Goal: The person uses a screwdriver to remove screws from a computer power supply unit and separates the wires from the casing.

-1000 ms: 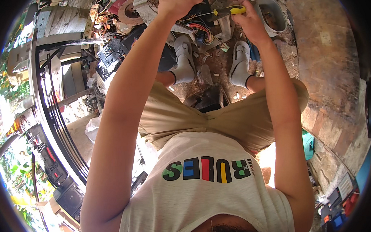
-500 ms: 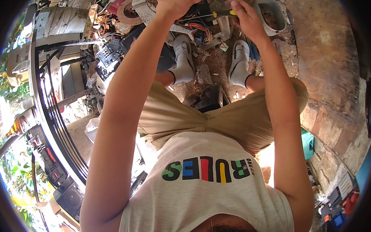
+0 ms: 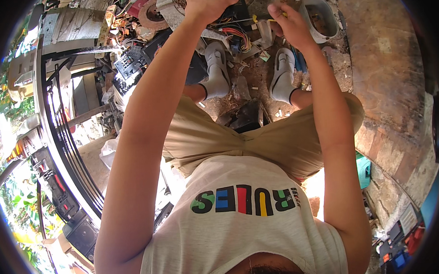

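Two bare hands are reaching toward the far edge of the view. The left hand [image 3: 209,6] is lying over one dark, box-shaped electronic part [image 3: 236,11], its thumb pointing to the right; its other fingers are hiding from me, so I cannot tell whether it is gripping. The right hand [image 3: 292,27] is curling its fingers around one yellow-and-black screwdriver [image 3: 255,18], thumb up, most of the tool disappearing behind the fingers. The screwdriver is lying just to the right of the dark part, and one bundle of red, orange, yellow and black wires [image 3: 240,32] is spilling out below that part.

The person is sitting with knees apart, wearing one pair of khaki cloth trousers [image 3: 209,132] and one white shirt with colourful lettering [image 3: 233,243]. Two white shoes are resting on the littered ground, the left shoe [image 3: 217,64] and the right shoe [image 3: 283,69] standing apart. Between the legs one black, angular piece [image 3: 248,115] is lying on the dirt. One pale grey, oval tub [image 3: 308,13] is standing beside the right hand, and one broad, brown, stained wooden board [image 3: 386,58] is stretching along the right. One rusty, round disc [image 3: 151,19] is lying among the scrap beyond the left forearm.
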Demonstrator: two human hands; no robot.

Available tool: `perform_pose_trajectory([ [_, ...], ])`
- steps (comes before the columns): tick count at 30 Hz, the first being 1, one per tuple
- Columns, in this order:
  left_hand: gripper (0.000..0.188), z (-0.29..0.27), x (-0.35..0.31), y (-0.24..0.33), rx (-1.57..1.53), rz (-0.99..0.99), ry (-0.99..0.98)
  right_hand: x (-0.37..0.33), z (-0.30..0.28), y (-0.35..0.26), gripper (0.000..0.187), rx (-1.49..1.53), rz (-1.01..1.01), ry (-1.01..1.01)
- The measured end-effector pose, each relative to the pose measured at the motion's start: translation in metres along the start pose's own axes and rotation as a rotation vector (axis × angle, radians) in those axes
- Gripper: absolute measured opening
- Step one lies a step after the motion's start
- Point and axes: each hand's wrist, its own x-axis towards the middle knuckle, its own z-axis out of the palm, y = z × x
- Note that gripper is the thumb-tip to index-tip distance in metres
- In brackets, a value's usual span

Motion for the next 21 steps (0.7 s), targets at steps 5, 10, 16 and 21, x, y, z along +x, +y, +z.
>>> perform_pose_trajectory([
  [5,0.128,0.0,0.0,-0.001,-0.003,0.013,0.0,-0.004,0.005,-0.018,0.046,0.062,-0.28,-0.047],
  [10,0.128,-0.002,-0.002,0.003,-0.003,-0.022,-0.02,-0.015,0.011,-0.036,0.035,-0.197,-0.108,0.03],
  [16,0.131,-0.001,0.002,-0.001,-0.006,-0.016,-0.018,-0.023,-0.003,-0.01,0.032,-0.255,-0.305,-0.029],
  [21,0.138,0.003,0.021,-0.012,-0.043,-0.076,-0.006,-0.052,-0.017,-0.006,0.041,0.285,0.357,-0.027],
])
